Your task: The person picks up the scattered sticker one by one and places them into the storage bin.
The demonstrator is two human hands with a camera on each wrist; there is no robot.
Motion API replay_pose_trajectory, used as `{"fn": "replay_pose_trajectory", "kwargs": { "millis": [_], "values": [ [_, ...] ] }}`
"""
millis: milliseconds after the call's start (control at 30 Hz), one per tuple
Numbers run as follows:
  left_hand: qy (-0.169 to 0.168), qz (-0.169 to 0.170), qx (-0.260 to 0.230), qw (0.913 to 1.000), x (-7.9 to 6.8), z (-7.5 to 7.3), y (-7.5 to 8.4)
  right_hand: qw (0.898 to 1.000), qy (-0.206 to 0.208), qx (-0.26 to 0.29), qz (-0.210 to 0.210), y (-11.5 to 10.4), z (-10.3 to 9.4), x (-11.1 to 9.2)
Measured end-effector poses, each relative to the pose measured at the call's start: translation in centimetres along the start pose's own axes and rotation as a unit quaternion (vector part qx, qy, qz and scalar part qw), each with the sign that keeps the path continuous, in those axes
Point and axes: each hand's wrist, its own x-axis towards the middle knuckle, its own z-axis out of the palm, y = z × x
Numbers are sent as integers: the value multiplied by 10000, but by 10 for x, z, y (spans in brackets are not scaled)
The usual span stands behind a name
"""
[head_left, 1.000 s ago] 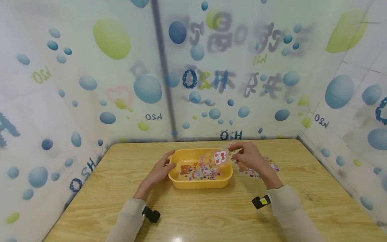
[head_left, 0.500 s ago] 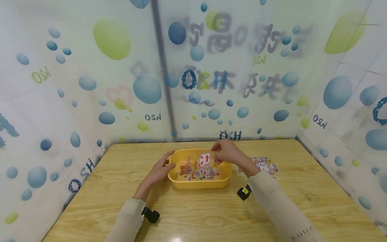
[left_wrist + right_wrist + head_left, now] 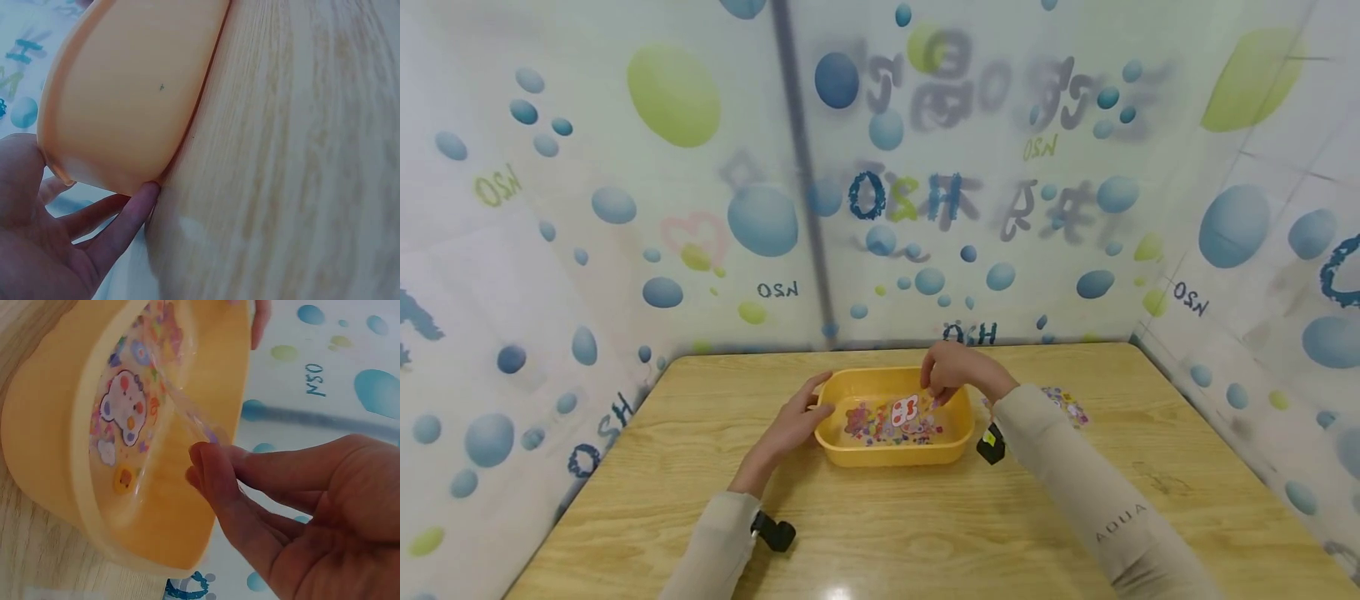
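Note:
A yellow plastic basin [image 3: 891, 457] stands on the table with sticker sheets [image 3: 859, 423] lying on its floor. At its left end my left hand [image 3: 793, 423] grips the wall, the thumb over the rim and the fingers against the outside, as the left wrist view shows on the basin [image 3: 137, 94]. Over the basin's right end, my right hand [image 3: 958, 371] pinches a clear sticker sheet [image 3: 904, 412] with a white rabbit face. In the right wrist view that clear sheet [image 3: 190, 412] appears edge-on, tilted down above the bear-face sheet [image 3: 125, 403] inside.
More sticker sheets [image 3: 1066, 407] lie on the wooden table [image 3: 880, 533] right of the basin, partly hidden by my right sleeve. A curtain wall [image 3: 880, 283] printed with bubbles rises behind the table's back edge.
My right hand has carried the rabbit sticker sheet leftward from beyond the basin's right rim, then lowered it into the basin over the other sheets. The left hand stays at the left end.

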Motion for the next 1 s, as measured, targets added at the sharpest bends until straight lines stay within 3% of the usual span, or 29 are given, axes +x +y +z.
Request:
{"fn": "replay_pose_trajectory", "kwargs": {
  "millis": [200, 433, 1000],
  "values": [
    [-29, 0, 73, 10000, 0, -1, -1, 9981, 6, -518, 337, -5, 4, 14],
    [-37, 30, 75, 10000, -1, -1, -1, 9928, 38, -623, 1022, -6, 13, 27],
    [-22, 52, 153, 9999, -2, -2, -1, 9795, -221, -1473, 1360, -2, 33, 35]
  ]
}}
